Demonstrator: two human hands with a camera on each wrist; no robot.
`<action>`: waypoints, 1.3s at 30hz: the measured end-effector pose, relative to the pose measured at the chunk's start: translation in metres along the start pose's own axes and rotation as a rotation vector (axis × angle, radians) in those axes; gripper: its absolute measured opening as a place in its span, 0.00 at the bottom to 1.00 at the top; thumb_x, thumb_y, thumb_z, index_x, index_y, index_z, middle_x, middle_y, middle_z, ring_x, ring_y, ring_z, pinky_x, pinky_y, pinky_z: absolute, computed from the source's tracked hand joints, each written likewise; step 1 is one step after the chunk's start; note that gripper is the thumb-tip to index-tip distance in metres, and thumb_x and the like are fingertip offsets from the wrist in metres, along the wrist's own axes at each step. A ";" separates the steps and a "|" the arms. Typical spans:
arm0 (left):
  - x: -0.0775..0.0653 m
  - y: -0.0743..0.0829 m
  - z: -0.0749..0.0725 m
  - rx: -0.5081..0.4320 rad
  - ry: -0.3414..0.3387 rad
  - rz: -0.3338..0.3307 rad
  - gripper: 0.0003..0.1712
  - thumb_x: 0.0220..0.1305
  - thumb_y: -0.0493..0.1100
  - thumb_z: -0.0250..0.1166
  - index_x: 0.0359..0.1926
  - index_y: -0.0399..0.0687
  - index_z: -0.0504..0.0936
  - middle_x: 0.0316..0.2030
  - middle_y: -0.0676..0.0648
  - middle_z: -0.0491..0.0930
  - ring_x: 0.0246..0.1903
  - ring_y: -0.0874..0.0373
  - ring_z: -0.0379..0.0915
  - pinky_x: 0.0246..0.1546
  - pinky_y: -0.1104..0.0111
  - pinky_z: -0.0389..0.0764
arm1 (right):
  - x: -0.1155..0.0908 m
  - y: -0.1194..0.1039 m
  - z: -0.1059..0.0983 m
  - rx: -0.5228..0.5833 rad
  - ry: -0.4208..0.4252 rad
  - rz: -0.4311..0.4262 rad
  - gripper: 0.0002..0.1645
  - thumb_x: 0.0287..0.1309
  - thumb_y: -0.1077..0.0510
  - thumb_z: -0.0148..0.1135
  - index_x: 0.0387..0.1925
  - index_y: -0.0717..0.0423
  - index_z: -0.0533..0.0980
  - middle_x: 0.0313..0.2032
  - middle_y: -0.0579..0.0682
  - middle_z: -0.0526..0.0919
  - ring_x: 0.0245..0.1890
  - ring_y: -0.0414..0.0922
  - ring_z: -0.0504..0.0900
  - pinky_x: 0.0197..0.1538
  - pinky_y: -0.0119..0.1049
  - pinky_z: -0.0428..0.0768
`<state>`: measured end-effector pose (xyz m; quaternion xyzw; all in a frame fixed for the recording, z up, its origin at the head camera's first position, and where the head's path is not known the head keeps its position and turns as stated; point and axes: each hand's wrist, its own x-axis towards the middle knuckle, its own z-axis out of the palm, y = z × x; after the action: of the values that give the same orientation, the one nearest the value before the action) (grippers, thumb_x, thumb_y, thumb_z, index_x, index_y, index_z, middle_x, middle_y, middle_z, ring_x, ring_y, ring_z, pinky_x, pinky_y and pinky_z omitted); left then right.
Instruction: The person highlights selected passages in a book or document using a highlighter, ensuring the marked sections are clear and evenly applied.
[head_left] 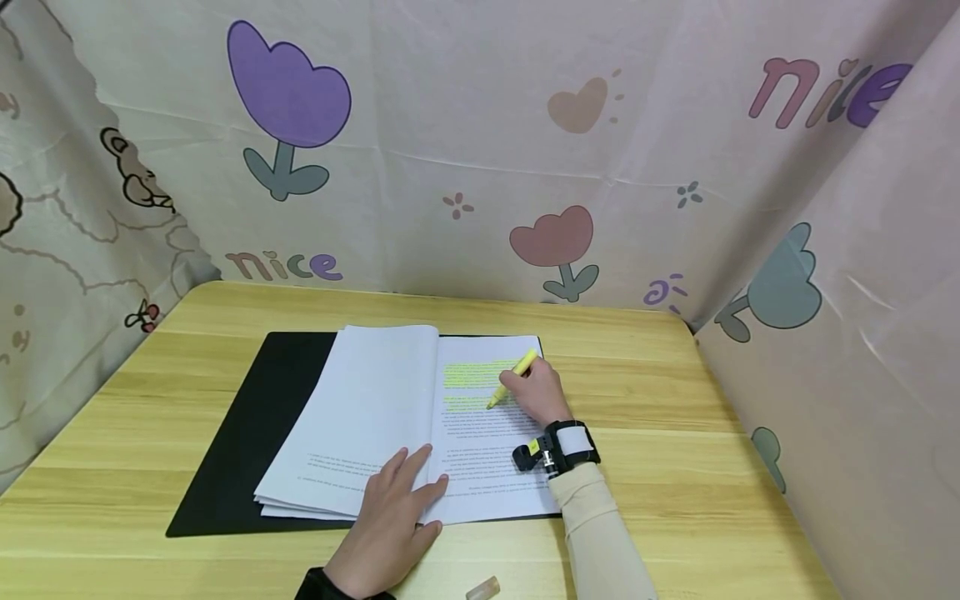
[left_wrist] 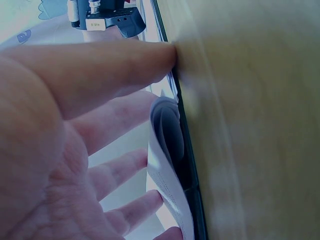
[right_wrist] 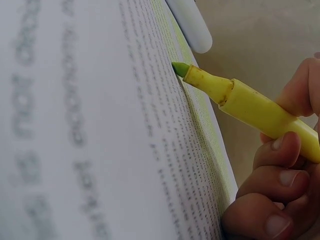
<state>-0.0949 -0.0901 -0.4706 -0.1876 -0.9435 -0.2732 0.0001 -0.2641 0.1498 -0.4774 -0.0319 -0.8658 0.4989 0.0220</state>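
Observation:
My right hand (head_left: 538, 393) pinches a yellow highlighter (head_left: 512, 379) over the right-hand printed page (head_left: 487, 462). In the right wrist view the uncapped green-yellow tip (right_wrist: 180, 69) is right at the lines of text, and the curled fingers (right_wrist: 282, 185) grip the barrel. Bands of yellow marking (head_left: 476, 375) cover several lines near the top of that page. With its fingers spread, my left hand (head_left: 393, 521) rests on the lower middle of the open papers. The left wrist view shows its fingertips on the curled page edge (left_wrist: 165, 120).
A black folder (head_left: 247, 425) lies under the papers, mostly visible on the left. The turned left page (head_left: 360, 408) has a few lines at its bottom. A small translucent cap (head_left: 483, 588) lies near the front edge of the wooden table (head_left: 645, 383). Patterned curtains (head_left: 450, 125) hang behind.

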 end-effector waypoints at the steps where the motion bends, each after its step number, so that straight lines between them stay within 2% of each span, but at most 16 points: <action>1: 0.000 0.000 0.000 0.000 0.001 0.000 0.26 0.56 0.40 0.78 0.57 0.42 0.87 0.73 0.36 0.65 0.73 0.31 0.53 0.64 0.33 0.59 | 0.000 0.000 0.000 0.000 0.000 0.002 0.12 0.58 0.52 0.64 0.33 0.56 0.74 0.27 0.50 0.72 0.24 0.46 0.71 0.29 0.36 0.69; 26: 0.000 0.001 0.000 0.001 -0.005 -0.008 0.26 0.56 0.41 0.77 0.58 0.42 0.87 0.73 0.36 0.66 0.74 0.31 0.53 0.64 0.33 0.59 | -0.001 0.001 -0.003 0.006 -0.006 0.006 0.12 0.60 0.52 0.65 0.33 0.56 0.74 0.26 0.50 0.72 0.23 0.45 0.70 0.28 0.36 0.69; 39: 0.000 0.000 -0.001 0.004 -0.014 -0.005 0.26 0.57 0.41 0.77 0.58 0.42 0.87 0.73 0.35 0.65 0.73 0.31 0.53 0.64 0.32 0.59 | -0.001 0.000 -0.004 -0.005 0.001 0.022 0.13 0.60 0.52 0.64 0.37 0.58 0.75 0.27 0.50 0.72 0.24 0.45 0.71 0.29 0.36 0.70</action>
<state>-0.0950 -0.0901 -0.4698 -0.1870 -0.9445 -0.2702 -0.0070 -0.2631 0.1533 -0.4749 -0.0419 -0.8667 0.4968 0.0169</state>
